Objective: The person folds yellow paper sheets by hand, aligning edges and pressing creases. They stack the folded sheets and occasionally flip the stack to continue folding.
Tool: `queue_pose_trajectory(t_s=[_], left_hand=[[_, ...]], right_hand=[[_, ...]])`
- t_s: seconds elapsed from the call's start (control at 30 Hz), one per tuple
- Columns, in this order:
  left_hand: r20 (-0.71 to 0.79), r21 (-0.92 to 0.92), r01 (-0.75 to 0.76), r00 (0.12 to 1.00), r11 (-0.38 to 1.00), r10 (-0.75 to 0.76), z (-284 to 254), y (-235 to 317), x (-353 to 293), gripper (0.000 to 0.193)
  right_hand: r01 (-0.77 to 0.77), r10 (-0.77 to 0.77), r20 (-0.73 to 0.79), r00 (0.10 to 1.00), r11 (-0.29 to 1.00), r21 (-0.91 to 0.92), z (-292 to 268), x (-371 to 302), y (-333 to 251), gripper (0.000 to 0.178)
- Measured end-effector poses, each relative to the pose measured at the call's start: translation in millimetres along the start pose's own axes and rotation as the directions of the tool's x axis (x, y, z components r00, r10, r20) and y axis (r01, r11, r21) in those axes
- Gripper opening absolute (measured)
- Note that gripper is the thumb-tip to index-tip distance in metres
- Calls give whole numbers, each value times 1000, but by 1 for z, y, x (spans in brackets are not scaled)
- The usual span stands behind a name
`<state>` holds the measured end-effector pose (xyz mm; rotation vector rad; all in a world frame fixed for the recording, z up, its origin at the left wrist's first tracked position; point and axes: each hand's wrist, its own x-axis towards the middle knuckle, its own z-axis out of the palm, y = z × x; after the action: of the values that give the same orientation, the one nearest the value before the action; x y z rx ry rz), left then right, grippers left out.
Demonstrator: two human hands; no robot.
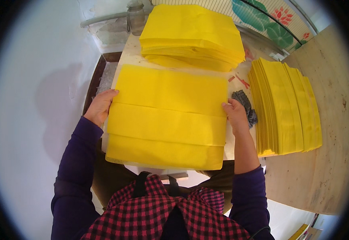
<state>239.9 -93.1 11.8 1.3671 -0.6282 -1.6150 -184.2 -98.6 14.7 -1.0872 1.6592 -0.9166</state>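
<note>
Flat in front of me lie several broad yellow sheets [168, 120], overlapping so that their near edges form steps. My left hand [100, 108] grips their left edge, thumb on top and fingers curled beneath. At the right edge, my right hand [237, 113] pinches them between its thumb and fingers. The sheets' near edge hangs slightly past the table's front, above my lap. Whether they are paper or cloth I cannot tell.
Behind the sheets stands a thick yellow stack [190, 28] on the wooden table [128, 54]. Another yellow stack [282, 108] fans out on a wooden board at right. A crumpled grey cloth [244, 106] and red strips [242, 81] lie between. A clear jar [135, 19] stands far left.
</note>
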Motion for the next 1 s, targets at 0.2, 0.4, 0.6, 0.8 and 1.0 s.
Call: queue_pose_trajectory(t_s=[0.2, 0.4, 0.6, 0.8, 1.0], left_hand=[[68, -88, -20, 997, 996, 27, -3, -6, 1, 29], [91, -88, -16, 996, 996, 24, -14, -10, 2, 30], [-3, -179, -19, 1000, 984, 18, -10, -11, -2, 28], [-16, -181, -39, 999, 983, 37, -8, -13, 1, 27], [-43, -159, -42, 998, 986, 36, -13, -20, 12, 25]], right_hand=[[138, -130, -53, 990, 974, 178, 6, -9, 9, 38], [118, -108, -66, 992, 979, 167, 8, -7, 18, 34], [97, -87, -113, 990, 992, 85, 12, -12, 11, 31], [110, -91, -132, 987, 983, 148, 16, -13, 12, 32], [133, -116, -113, 987, 980, 151, 12, -7, 22, 36]])
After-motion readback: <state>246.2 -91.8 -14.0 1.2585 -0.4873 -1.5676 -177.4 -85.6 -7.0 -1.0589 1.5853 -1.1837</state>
